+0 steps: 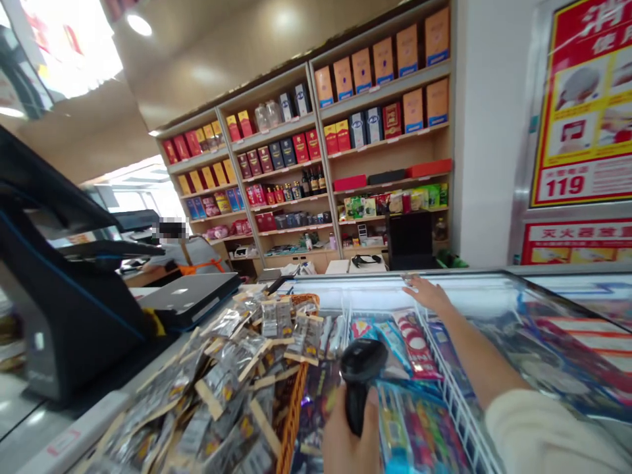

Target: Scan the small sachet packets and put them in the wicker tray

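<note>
My left hand (348,434) is wrapped round the handle of a black handheld barcode scanner (363,362), its head pointing up and away from me. Beneath it, a chest freezer holds packaged ice creams (417,345) in a white wire basket (447,388). My right arm, in a cream sleeve (538,421), stretches over the freezer. At the far end, my right hand (428,293) lies with its fingers extended at the freezer's back rim (385,276); whether it presses on the glass lid's edge I cannot tell. I see nothing held in it.
Left of the freezer, a wicker basket (293,401) overflows with small clear packets (222,375). Beyond are a flat black device (190,299) and a dark checkout terminal (64,276). A person (190,253) is behind the counter. Shelves of boxed goods (363,69) line the back wall.
</note>
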Tool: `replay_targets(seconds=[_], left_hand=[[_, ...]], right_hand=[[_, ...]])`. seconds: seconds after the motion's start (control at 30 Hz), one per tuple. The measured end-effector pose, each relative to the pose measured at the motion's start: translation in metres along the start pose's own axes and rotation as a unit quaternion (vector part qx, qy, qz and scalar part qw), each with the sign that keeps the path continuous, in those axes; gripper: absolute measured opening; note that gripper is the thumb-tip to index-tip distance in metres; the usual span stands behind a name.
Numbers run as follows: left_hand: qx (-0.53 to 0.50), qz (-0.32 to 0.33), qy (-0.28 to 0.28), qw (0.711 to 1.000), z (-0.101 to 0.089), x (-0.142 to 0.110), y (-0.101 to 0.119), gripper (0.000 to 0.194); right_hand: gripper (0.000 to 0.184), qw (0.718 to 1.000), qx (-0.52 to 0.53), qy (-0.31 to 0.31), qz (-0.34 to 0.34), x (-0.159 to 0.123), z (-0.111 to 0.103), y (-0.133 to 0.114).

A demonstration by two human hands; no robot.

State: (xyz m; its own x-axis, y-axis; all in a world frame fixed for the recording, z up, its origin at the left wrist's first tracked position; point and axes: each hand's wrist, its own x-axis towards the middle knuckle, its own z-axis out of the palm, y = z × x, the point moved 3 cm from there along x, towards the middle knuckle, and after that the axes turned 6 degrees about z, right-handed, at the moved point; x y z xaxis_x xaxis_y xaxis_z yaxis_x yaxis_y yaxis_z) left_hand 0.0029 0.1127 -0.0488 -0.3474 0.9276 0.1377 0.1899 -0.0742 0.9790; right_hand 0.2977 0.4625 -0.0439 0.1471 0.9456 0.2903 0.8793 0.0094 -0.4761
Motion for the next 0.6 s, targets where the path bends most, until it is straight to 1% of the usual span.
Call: replay_targets(seconds=[0.1,0.2,0.23,0.27,0.3,0.37,0.4,0.43,0.47,0.53,0.6], left_hand=[[0.015,0.020,-0.009,1.000,0.003,-0.003,0.011,0.066],[0.008,0.039,-0.015,0.999,0.003,-0.002,0.020,0.063],[0.003,0.046,-0.018,0.999,0.002,-0.001,0.023,0.063],[-0.002,0.055,-0.022,0.998,0.002,0.001,0.026,0.062],[-0.005,0.063,-0.024,0.998,0.001,0.002,0.029,0.061],[-0.002,0.076,-0.035,0.996,-0.001,0.003,0.035,0.059],[0.001,0.085,-0.038,0.996,-0.001,0.003,0.038,0.058],[0.004,0.095,-0.044,0.994,-0.002,0.002,0.041,0.057],[0.008,0.105,-0.049,0.993,-0.002,0.002,0.043,0.055],[0.018,0.127,-0.066,0.990,-0.002,-0.001,0.047,0.054],[0.033,0.148,-0.084,0.985,-0.001,-0.004,0.052,0.053]], right_hand=[[0.026,0.999,0.037,-0.003,-0.034,-0.019,-0.012,-0.006],[0.014,0.992,0.114,0.000,-0.059,-0.053,-0.024,-0.014],[0.014,0.989,0.135,0.000,-0.066,-0.068,-0.028,-0.017],[0.021,0.987,0.146,0.002,-0.069,-0.083,-0.033,-0.020],[0.033,0.986,0.151,0.010,-0.068,-0.099,-0.037,-0.023],[0.053,0.987,0.144,0.055,-0.038,-0.133,-0.049,-0.028],[0.059,0.990,0.120,0.078,-0.011,-0.151,-0.055,-0.030],[0.059,0.992,0.089,0.093,0.017,-0.169,-0.060,-0.033],[0.055,0.993,0.058,0.096,0.037,-0.188,-0.064,-0.037],[0.042,0.995,0.020,0.090,0.046,-0.225,-0.071,-0.044],[0.035,0.994,0.032,0.091,0.043,-0.260,-0.075,-0.048]])
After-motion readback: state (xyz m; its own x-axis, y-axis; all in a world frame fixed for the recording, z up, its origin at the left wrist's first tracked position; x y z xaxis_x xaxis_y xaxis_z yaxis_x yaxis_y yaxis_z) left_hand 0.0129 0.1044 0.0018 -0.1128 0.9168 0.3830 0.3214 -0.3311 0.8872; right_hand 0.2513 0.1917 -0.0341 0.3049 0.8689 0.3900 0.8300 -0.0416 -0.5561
